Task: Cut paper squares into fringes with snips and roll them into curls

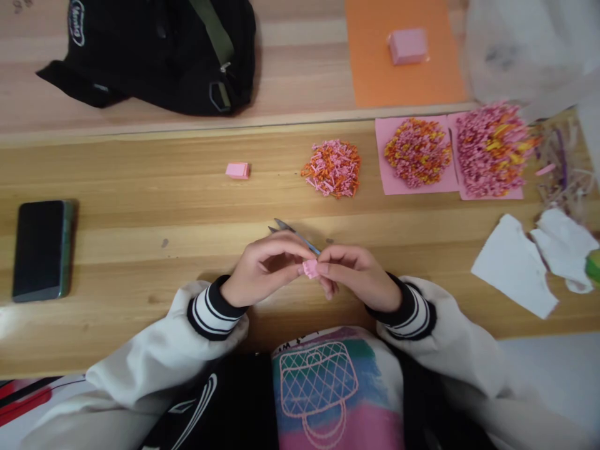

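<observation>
My left hand [265, 269] and my right hand [359, 275] meet above the near edge of the wooden table [140, 206]. Both pinch a small pink paper piece [310, 269] between their fingertips. Metal tweezers [293, 232] lie on the table just behind my hands, their far tips pointing left. A small pink folded paper stack [238, 170] sits farther back on the table, apart from both hands.
A loose pile of pink and orange folded bits [332, 167] lies mid-table. Two pink sheets carry heaps [417, 153] [490, 150] at right. A phone [41, 249] at left, black bag [154, 50] and orange sheet [370, 69] with pink block [407, 45] behind, torn white paper [515, 265] at right.
</observation>
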A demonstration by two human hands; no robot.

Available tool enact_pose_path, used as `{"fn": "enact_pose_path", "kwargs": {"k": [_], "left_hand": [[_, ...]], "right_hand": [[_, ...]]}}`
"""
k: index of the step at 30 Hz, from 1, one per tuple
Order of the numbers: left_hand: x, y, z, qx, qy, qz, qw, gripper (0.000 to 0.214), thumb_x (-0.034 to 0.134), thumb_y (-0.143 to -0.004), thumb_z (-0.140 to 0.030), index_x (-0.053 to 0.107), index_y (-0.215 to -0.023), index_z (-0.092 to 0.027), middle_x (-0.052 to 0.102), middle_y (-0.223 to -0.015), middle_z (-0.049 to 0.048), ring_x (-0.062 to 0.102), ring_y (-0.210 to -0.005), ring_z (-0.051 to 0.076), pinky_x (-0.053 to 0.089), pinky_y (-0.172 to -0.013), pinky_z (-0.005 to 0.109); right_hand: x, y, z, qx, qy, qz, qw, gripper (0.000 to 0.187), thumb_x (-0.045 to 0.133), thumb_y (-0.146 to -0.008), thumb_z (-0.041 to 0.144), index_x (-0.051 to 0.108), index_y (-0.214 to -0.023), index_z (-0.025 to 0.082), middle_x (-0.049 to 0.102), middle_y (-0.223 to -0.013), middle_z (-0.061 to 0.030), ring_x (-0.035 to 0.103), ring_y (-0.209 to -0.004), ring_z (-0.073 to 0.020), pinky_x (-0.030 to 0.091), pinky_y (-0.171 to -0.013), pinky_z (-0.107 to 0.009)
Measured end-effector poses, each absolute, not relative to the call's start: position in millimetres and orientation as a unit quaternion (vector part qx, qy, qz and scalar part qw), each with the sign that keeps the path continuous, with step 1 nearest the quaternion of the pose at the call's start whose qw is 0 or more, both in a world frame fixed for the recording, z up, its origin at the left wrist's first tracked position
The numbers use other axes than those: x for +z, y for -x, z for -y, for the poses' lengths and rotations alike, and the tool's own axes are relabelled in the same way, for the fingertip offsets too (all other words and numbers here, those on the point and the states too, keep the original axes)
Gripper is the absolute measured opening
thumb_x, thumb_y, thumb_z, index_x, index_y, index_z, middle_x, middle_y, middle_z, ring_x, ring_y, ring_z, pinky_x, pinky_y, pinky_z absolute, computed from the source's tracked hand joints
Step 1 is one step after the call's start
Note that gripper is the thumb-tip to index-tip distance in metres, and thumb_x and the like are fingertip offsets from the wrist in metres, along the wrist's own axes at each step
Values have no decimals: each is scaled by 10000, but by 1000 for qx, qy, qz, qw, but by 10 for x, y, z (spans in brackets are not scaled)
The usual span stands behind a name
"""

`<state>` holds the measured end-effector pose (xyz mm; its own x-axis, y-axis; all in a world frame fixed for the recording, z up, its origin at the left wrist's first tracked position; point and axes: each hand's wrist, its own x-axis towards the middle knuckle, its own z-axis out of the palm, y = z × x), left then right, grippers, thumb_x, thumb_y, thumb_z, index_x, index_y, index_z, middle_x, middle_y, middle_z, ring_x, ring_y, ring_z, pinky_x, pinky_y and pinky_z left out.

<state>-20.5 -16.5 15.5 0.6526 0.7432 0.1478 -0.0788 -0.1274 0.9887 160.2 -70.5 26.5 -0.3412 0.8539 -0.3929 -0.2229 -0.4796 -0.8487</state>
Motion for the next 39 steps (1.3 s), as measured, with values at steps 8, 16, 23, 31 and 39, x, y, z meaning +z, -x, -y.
{"fn": "enact_pose_path", "kwargs": {"k": [8,16,23,31,39], "left_hand": [[172,170,203,349,-617,-295,641,24,688,-772,-131,682,-795,-138,678,-771,44,633,-718,107,523,-674,234],[220,109,256,344,-480,-393,705,162,764,-707,-236,658,-735,-116,661,-602,-1,562,-459,56,467,-450,169],[224,97,261,298,-461,-429,717,208,775,-692,-283,682,-751,-106,638,-521,-10,524,-410,48,410,-388,151],[213,50,258,319,-412,-403,752,186,781,-688,-282,708,-726,-115,644,-532,-2,523,-436,49,402,-409,155],[244,-67,318,359,-375,-400,755,218,804,-647,-307,738,-747,-125,664,-597,18,524,-483,57,396,-419,161]], "right_hand": [[258,-1607,699,739,441,367,353,281,596,-817,417,617,-727,151,571,-540,40,501,-436,-55,373,-439,-196],[234,-1556,720,614,530,432,394,226,660,-765,380,642,-801,158,568,-580,26,481,-457,-76,403,-439,-218],[237,-1550,704,561,559,459,403,224,596,-804,355,629,-710,154,549,-542,21,480,-454,-78,388,-438,-214],[211,-1561,670,596,530,415,438,304,634,-766,460,609,-700,164,552,-520,37,491,-427,-69,418,-424,-198],[238,-1564,673,534,532,465,464,314,602,-793,458,575,-666,172,542,-506,32,477,-430,-75,390,-429,-205]]}}
